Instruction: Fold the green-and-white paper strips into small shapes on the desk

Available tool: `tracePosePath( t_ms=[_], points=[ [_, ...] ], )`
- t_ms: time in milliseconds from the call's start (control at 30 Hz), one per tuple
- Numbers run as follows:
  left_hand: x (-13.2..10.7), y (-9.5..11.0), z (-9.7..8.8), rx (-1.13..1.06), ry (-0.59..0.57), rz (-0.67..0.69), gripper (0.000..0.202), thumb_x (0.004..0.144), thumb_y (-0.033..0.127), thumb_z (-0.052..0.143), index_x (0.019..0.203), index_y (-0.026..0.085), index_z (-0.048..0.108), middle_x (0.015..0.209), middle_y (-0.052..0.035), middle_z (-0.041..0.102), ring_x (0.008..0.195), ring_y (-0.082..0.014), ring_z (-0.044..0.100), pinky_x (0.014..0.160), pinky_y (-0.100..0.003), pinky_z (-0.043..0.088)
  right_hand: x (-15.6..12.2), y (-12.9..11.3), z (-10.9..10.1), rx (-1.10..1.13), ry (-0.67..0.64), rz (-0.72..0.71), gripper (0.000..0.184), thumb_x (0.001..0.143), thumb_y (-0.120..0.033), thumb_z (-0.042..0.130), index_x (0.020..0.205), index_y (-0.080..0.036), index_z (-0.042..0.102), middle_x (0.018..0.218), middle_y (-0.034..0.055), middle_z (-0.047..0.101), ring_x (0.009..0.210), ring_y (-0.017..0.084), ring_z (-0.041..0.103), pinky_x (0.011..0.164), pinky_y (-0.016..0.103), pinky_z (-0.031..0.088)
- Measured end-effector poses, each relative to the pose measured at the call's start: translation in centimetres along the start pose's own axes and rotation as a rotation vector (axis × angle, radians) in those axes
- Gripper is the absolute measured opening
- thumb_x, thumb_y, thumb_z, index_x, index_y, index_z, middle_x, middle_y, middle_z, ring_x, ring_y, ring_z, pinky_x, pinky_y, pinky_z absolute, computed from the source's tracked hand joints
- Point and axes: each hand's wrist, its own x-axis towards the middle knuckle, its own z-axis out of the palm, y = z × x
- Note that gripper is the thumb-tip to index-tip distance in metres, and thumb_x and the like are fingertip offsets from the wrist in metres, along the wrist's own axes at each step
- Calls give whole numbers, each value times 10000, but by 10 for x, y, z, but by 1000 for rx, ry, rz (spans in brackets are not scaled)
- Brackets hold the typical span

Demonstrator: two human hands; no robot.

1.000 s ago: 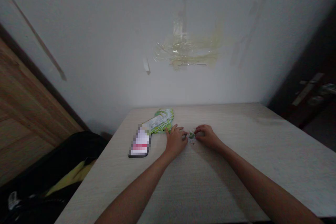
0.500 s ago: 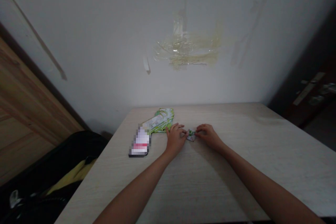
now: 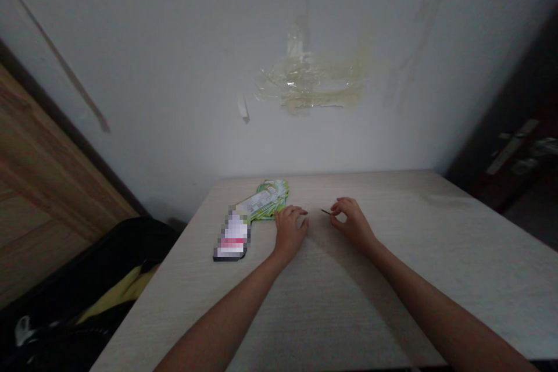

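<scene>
Pinching a thin dark piece [image 3: 325, 211] between thumb and finger, my right hand [image 3: 354, 224] kept it in the gap toward my left hand [image 3: 289, 232], which was loosely curled with nothing visible in it. The piece was gripped, not yet released; how finished it was, so slim a sliver didn't show. Just beyond my left fingers lay fanned green leaflets [image 3: 279, 193], and farther left a blurred phone [image 3: 233, 237].
</scene>
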Motion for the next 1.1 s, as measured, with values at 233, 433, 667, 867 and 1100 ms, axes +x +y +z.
tracePosePath(
  t_ms=[233,433,667,867,1100],
  points=[
    [0,0,2,10,-16,-16,177,824,203,647,976,262,715,1094,-31,648,1142,-222,514,1124,-503,163,-4,2,5,-7,-217,92,40,796,-206,620,788,-211,658,945,62,708,1010,249,619,983,442,404],
    [-1,0,2,55,-42,3,184,825,235,655,983,291,732,1117,-38,626,1154,-232,492,1123,-517,151,0,-3,3,77,-318,136,112,826,-228,613,857,-206,718,953,69,706,911,204,635,867,338,479],
    [-4,4,-1,108,-99,9,185,834,296,655,984,349,750,1187,-45,597,1230,-274,433,1127,-567,117,0,-11,1,89,-319,98,166,846,-204,582,879,-219,744,948,71,721,903,210,638,863,358,490],
    [-5,1,2,149,-105,11,194,839,360,650,1004,338,750,1216,-66,575,1260,-299,403,1125,-601,98,0,-17,0,121,-314,74,152,842,-217,592,867,-224,742,857,50,726,841,200,639,804,340,499],
    [-7,-1,3,205,-118,35,248,834,438,651,1067,386,720,1238,-67,554,1264,-303,390,1112,-611,101,-1,-5,5,72,-284,-31,152,832,-185,607,876,-229,746,970,65,713,986,225,608,917,387,467]
  ],
)
